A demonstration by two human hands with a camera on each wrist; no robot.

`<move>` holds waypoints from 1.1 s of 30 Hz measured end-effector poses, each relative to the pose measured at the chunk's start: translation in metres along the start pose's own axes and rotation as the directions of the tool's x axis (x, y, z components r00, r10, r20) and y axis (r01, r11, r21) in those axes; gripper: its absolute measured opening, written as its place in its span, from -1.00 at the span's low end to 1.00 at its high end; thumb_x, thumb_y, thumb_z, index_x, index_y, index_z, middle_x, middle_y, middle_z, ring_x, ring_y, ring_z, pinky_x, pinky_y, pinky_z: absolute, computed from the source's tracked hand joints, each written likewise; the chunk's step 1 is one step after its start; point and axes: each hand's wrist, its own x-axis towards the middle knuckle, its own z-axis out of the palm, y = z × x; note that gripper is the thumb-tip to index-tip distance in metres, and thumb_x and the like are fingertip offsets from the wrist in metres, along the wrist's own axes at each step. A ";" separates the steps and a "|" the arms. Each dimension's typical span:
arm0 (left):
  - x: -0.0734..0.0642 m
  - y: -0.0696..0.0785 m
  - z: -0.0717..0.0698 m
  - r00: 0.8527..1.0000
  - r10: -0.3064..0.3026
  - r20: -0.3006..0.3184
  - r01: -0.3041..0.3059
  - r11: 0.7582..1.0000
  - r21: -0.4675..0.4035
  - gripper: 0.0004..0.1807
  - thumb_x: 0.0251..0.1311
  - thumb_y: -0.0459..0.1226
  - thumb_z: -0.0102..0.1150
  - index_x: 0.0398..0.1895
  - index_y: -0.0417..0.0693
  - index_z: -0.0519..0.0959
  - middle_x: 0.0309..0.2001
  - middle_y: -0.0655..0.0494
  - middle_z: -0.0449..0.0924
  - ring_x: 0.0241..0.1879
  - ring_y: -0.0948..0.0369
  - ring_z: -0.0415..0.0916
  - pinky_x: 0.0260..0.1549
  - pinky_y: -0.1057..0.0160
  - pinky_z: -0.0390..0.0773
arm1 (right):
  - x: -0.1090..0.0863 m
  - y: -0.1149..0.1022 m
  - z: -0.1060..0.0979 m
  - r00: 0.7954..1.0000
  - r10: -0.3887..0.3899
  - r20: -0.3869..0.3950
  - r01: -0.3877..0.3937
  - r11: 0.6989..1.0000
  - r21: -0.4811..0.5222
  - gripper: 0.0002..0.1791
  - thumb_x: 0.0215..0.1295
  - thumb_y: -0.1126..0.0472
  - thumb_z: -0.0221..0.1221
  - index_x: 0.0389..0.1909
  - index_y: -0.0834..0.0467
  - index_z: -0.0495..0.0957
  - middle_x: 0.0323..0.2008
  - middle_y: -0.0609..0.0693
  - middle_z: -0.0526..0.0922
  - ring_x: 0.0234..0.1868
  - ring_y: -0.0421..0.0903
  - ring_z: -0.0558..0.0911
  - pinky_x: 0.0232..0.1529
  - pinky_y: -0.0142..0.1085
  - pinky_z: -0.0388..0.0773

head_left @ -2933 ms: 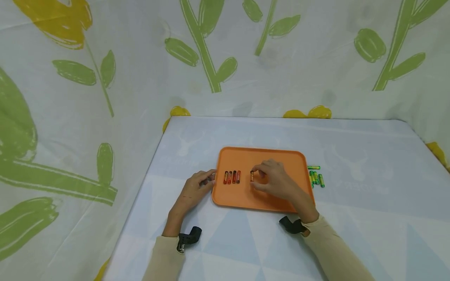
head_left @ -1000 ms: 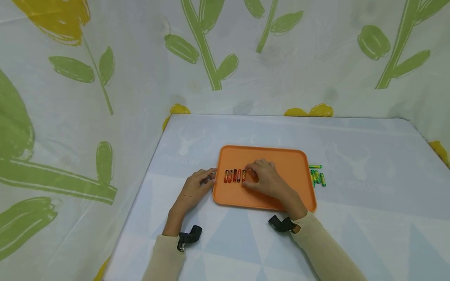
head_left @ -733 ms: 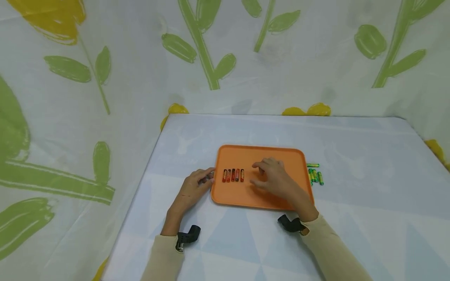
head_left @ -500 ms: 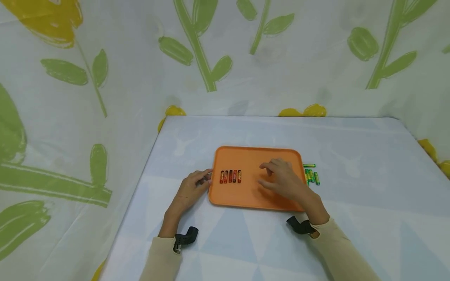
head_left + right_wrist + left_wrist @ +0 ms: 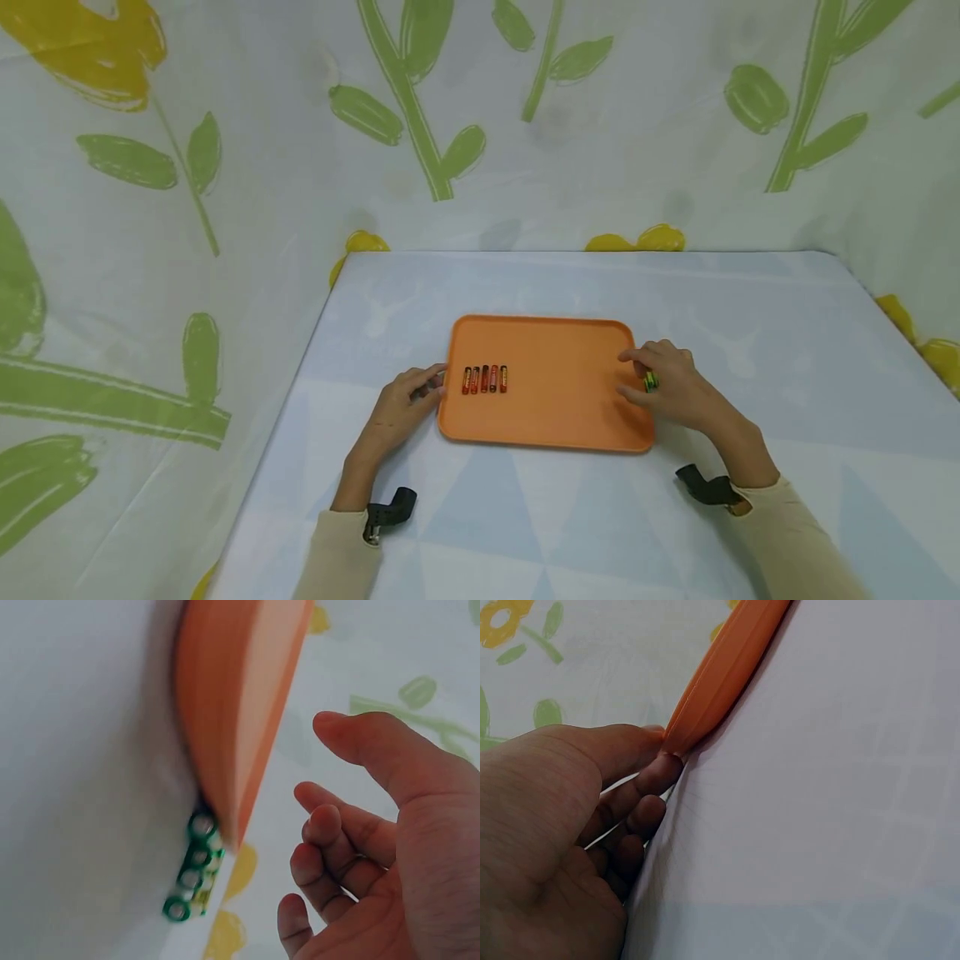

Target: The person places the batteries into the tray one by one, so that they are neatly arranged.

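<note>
Several red-and-black batteries (image 5: 484, 380) lie in a neat upright row on the left part of an orange tray (image 5: 555, 433). At the tray's left rim, my left hand (image 5: 396, 412) pinches the edge between thumb and index finger, as the left wrist view also shows. My right hand (image 5: 678, 387) hovers over the tray's right rim, thumb and fingers spread apart, holding nothing. Green batteries (image 5: 193, 874) lie on the table against the tray's right side; in the head view the hand mostly hides them.
The tray rests on a table (image 5: 480, 533) with a pale blue-and-white patterned cover. Behind and to the left hangs a white cloth (image 5: 285, 167) printed with green leaves and yellow flowers. Each wrist wears a black camera mount (image 5: 705, 485).
My right hand set a red-and-black battery at the right end of the row, let go, and moved right to the green batteries. The left hand stayed at the tray's rim.
</note>
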 end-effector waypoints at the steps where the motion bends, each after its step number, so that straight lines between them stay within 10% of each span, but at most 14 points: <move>1: 0.000 0.000 0.000 1.000 -0.004 0.000 0.004 1.000 -0.003 -0.55 0.41 -0.19 0.19 0.34 0.02 0.52 -0.09 0.17 0.58 -0.12 0.18 0.44 -0.05 0.09 0.45 | -0.002 0.003 -0.002 1.000 0.002 0.004 -0.002 1.000 -0.004 -0.60 0.10 0.26 0.47 -0.07 0.28 0.60 -0.43 -0.04 0.38 -0.24 -0.04 0.32 -0.23 -0.09 0.03; 33: -0.001 0.000 0.000 1.000 0.000 0.000 0.000 1.000 -0.015 -0.55 0.41 -0.20 0.19 0.34 0.03 0.52 -0.07 0.16 0.58 -0.11 0.19 0.44 -0.05 0.08 0.45 | -0.012 0.031 -0.018 0.983 0.093 0.158 -0.076 0.991 -0.113 -0.59 0.10 0.23 0.43 -0.03 0.26 0.63 -0.44 -0.13 0.38 -0.24 -0.05 0.35 -0.26 -0.11 0.08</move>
